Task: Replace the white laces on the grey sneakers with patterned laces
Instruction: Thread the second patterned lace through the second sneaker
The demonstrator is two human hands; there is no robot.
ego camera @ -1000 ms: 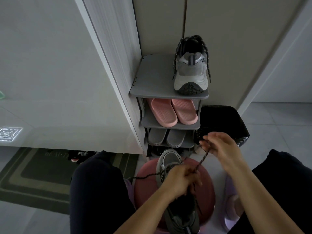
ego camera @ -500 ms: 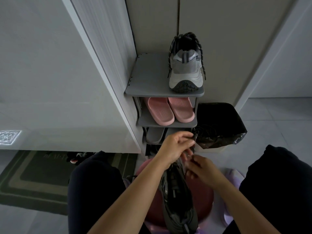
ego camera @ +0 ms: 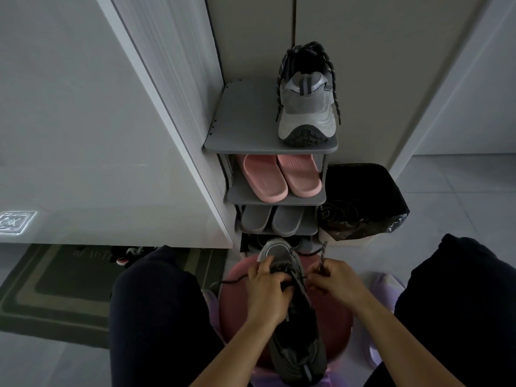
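Standing mid-frame, a grey shoe rack (ego camera: 237, 135) carries a laced sneaker (ego camera: 307, 113) on its top shelf. At lower centre, a pink stool (ego camera: 335, 317) bears the grey sneaker (ego camera: 296, 344), toe toward the rack. The left hand (ego camera: 268, 291) curls its fingers over the sneaker's upper. The right hand (ego camera: 337, 283) has its fingers pinching the patterned lace (ego camera: 323, 254) beside the toe.

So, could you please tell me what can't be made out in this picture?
Head view: front eyelets of the sneaker, covered by the left hand and right hand.
Head view: how far the patterned lace is threaded, hidden under the fingers.
Head view: the black bag contents, too dark.
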